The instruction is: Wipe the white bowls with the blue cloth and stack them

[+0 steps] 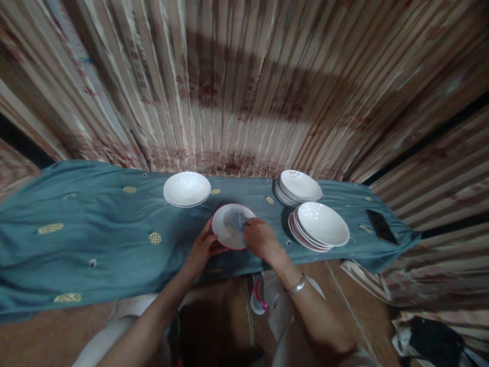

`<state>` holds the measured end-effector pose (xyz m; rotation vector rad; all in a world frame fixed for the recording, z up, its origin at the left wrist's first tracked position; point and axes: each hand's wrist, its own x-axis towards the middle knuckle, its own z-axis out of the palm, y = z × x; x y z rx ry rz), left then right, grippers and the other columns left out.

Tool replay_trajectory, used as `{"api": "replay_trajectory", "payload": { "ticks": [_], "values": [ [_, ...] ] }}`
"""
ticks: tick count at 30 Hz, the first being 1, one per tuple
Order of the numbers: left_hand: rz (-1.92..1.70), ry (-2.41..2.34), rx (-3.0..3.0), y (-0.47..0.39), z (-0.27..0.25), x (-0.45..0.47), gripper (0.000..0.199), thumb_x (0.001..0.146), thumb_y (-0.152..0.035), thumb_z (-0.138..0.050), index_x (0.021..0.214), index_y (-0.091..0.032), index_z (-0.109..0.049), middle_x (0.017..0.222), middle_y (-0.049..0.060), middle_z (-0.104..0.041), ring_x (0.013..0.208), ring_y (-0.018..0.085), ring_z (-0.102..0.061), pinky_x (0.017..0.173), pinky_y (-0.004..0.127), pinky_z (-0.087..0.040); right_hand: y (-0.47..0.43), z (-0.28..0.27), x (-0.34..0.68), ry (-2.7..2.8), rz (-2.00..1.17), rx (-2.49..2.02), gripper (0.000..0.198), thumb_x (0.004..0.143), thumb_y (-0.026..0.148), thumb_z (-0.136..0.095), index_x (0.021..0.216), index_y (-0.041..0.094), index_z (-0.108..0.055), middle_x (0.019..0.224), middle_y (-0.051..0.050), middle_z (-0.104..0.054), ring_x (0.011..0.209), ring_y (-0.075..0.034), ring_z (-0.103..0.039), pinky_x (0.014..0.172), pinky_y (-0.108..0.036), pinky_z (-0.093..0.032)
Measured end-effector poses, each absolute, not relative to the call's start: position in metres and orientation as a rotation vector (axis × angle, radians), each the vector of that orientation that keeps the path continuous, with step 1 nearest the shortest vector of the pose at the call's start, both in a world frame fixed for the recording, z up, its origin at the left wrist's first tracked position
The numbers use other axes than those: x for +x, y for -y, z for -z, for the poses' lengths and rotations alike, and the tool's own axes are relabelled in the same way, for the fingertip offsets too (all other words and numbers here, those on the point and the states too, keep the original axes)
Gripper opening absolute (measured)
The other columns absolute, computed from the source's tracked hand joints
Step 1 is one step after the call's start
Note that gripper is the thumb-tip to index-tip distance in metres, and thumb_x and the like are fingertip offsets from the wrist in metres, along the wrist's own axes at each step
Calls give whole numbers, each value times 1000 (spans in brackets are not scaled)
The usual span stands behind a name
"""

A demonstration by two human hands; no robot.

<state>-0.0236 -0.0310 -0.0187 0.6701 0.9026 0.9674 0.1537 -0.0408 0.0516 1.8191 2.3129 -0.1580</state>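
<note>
From where I sit, my right hand [263, 238] is bunched on a blurred bluish cloth [239, 221], its fingertips hard to make out. My left hand [204, 245] clamps the rim of the red-edged bowl [231, 240], thumb outside, some fingers hidden beneath. The bowl tilts at the near edge of the teal-clothed surface [122, 229], between white bowls [187, 188] and stacked dishes [323, 224]. Pleated curtains [237, 102] rise behind; a dark bundle [433, 341] is cut off lower right.
</note>
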Motion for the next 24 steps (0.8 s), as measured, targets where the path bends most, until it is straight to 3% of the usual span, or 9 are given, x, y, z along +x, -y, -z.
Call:
{"api": "replay_trajectory", "payload": {
  "ticks": [5,8,10,14,17,24],
  "values": [
    [-951,-902,664,31,16,-23,81,75,-18,-63,151,-21,-37,92,4,-74,69,18,-72,66,34,-63,39,-53,145,-2411,434,1692,32,97,16,-44,95,11,-75,101,-17,-76,98,-27,-71,85,-33,-51],
    [-952,-896,661,30,16,-23,80,74,-18,-64,150,-22,-39,95,4,-73,68,18,-71,68,36,-63,36,-41,142,-2534,597,1773,30,97,19,-47,118,13,-68,119,-14,-72,112,-26,-67,96,-35,-49],
    [-951,-888,662,30,17,-23,80,74,-19,-65,150,-23,-40,96,4,-73,69,17,-71,70,37,-63,34,-30,141,-2646,669,1811,42,95,17,-48,137,12,-54,135,-15,-63,123,-26,-60,104,-37,-46],
    [-942,-897,666,30,19,-23,84,75,-21,-66,153,-23,-34,96,4,-74,73,18,-71,73,37,-62,28,-15,134,-2811,742,1786,51,95,11,-43,146,11,-44,139,-17,-59,126,-24,-57,108,-40,-44],
    [-938,-900,656,30,20,-24,85,76,-21,-66,154,-24,-32,102,5,-74,76,19,-72,75,37,-62,23,-13,128,-2885,657,1775,50,96,10,-39,146,9,-43,141,-19,-55,128,-24,-54,108,-41,-45],
    [-935,-874,649,30,18,-22,87,74,-22,-67,154,-23,-32,109,7,-73,78,20,-72,75,39,-62,12,-11,129,-2723,94,1883,48,92,12,-49,139,11,-50,142,-20,-49,132,-28,-43,108,-43,-43]
  ]
}}
